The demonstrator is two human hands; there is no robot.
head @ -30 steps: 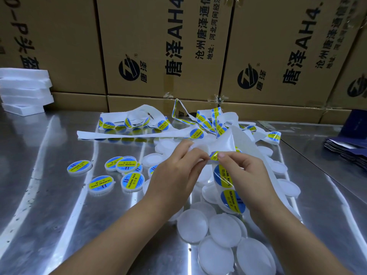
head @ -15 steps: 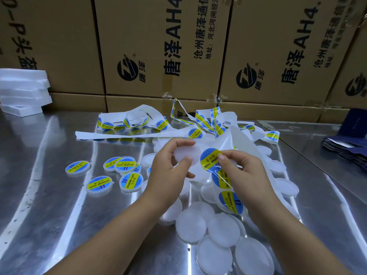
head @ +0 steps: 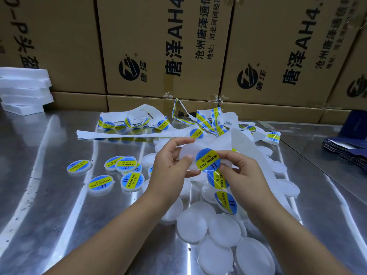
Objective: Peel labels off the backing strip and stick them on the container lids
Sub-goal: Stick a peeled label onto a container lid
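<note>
- The left hand (head: 170,167) holds one white round lid (head: 185,156) up over the metal table (head: 49,215). The thumb is on the front of the lid and the fingers curl around its top edge.
- The right hand (head: 243,172) pinches the right edge of a round blue and yellow label (head: 208,159) with the thumb and a finger.
- The label is over the right side of the lid. I cannot tell if it is pressed down flat yet.
- The white backing strip (head: 248,149) goes up behind both hands and hangs down under the right hand. Two more labels (head: 217,180) are on it, just below the one being held.
- A pile of plain lids (head: 192,224) lies on the table under the hands and close to the person.
- Five or so labelled lids (head: 100,182) lie on the table to the left of the left hand. Some touch each other.
- A messy heap of loose strips (head: 139,133) lies farther back, and some have labels on them.
- Big cardboard boxes (head: 158,46) with black print stand in a row behind the table.
- A stack of white foam trays (head: 23,90) sits at the far left.
- Dark blue sheets (head: 345,152) are stacked at the far right.
</note>
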